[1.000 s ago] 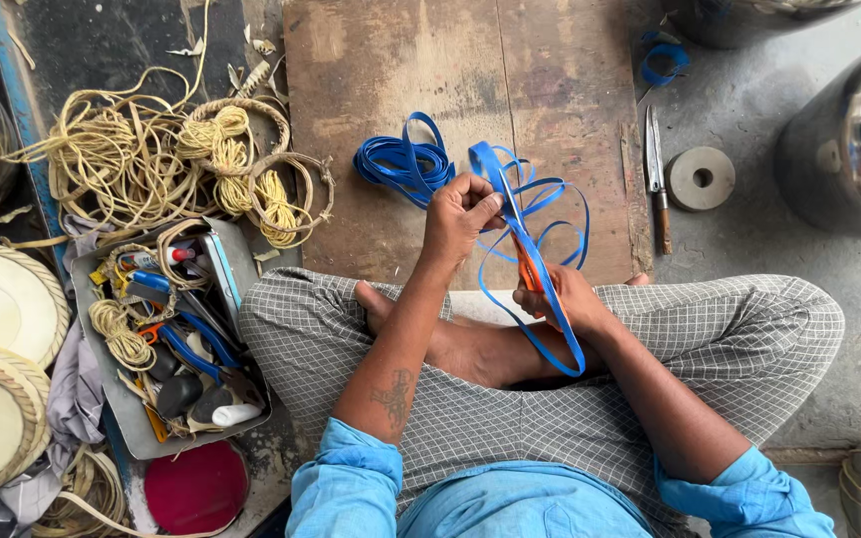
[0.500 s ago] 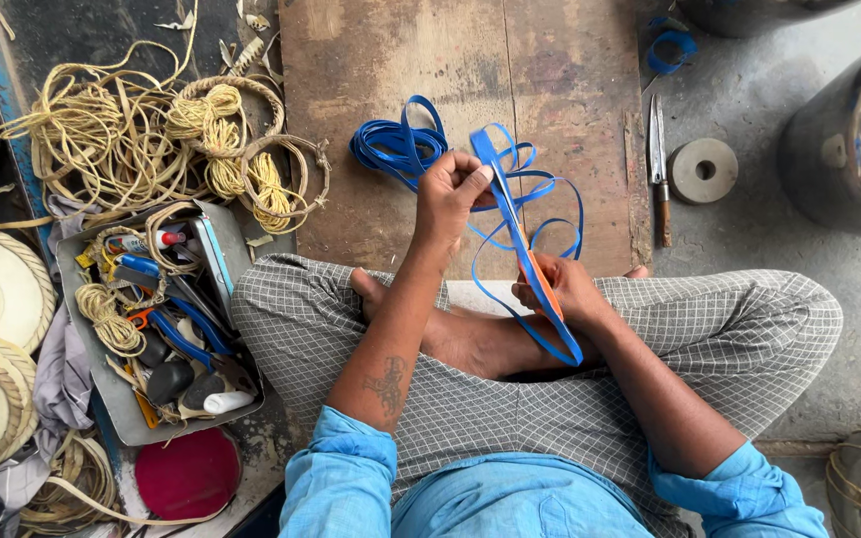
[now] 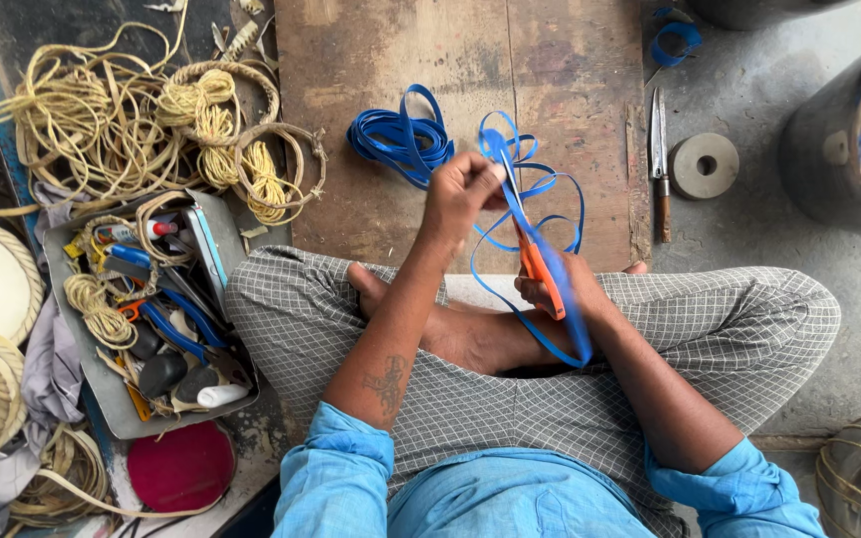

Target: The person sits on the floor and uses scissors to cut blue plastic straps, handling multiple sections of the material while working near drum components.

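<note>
I sit cross-legged before a worn wooden board (image 3: 391,60). My left hand (image 3: 460,189) is raised over the board and pinches a blue plastic strap (image 3: 550,289) near its upper end. My right hand (image 3: 565,284) rests above my shin and grips an orange-handled tool (image 3: 533,264), probably scissors, against the same strap. The strap runs taut between both hands and loops loosely around them. A second bundle of blue strap (image 3: 396,139) lies on the board to the left of my left hand.
A grey tray (image 3: 72,329) of pliers, cord and small tools sits at my left. Coils of pale cane cord (image 3: 122,120) lie behind it. A knife (image 3: 659,159) and a grey ring (image 3: 705,164) lie at the right, beside a metal vessel (image 3: 859,139). A red lid (image 3: 181,463) lies near left.
My left hand has drawn the strap's upper end slightly left and toward me. The right hand with the orange tool has shifted along the strap; the loops have swung.
</note>
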